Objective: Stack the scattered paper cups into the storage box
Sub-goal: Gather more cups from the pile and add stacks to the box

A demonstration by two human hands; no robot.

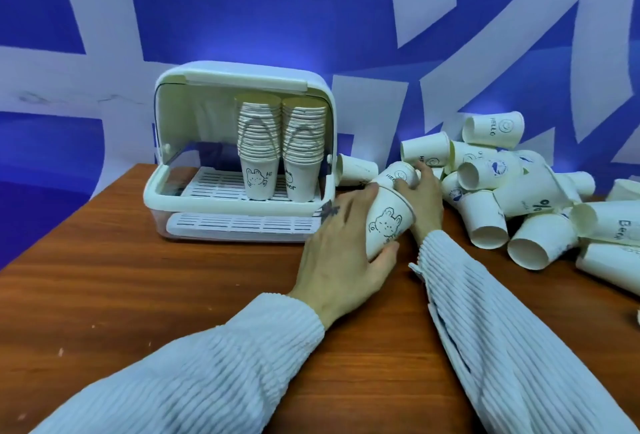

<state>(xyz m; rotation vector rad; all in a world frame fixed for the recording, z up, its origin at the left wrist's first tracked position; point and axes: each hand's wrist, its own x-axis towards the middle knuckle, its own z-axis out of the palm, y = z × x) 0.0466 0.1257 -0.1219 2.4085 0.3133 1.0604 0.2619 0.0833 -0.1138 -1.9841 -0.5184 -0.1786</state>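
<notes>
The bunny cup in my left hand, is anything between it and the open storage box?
Nothing visible blocks it. The left hand grips the bunny cup just right of the box, whose front is open. Bare table lies between, and two stacks stand at the right inside.

Wooden table (173, 295), storage box (239, 156), scattered paper cups (519, 191)

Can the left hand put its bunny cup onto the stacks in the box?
Probably yes. The left hand grips the bunny cup beside the storage box, whose front is open, and nothing lies between.
</notes>
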